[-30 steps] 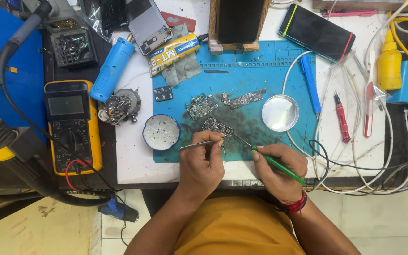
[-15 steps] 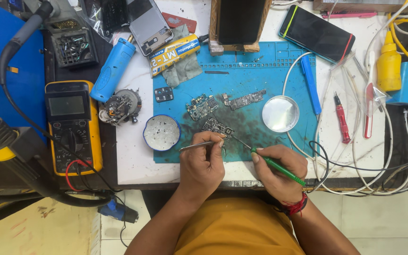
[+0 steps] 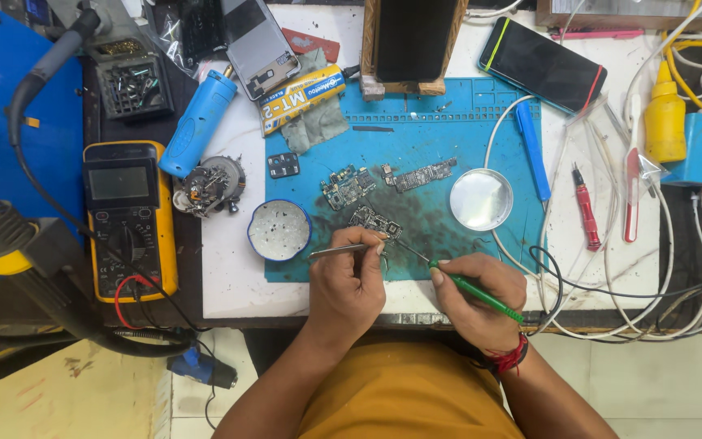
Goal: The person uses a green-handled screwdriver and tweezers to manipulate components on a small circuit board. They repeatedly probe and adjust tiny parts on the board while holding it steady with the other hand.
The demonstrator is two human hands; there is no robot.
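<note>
Cluttered and stained, the bench [image 3: 229, 268] is carrying a blue mat [image 3: 448, 146] near its front edge. Left hand [image 3: 349, 280] fingers are pinching metal tweezers [image 3: 336, 251]; right hand [image 3: 477, 297] fingers are closing round a green-handled tool [image 3: 473, 290], both tips meeting the small circuit board [image 3: 374, 219]. Slipping tips could probably scratch the board or flick it toward the round tin [image 3: 279, 231].

I grip metal tweezers [image 3: 341, 250] in my left hand [image 3: 351, 284], lying nearly level, tips toward a small dark circuit board [image 3: 374, 221] flat on the blue mat [image 3: 416, 138]. My right hand [image 3: 477, 297] holds a green-handled tool [image 3: 474, 293], slanted, its thin tip at the board's lower right edge
</note>
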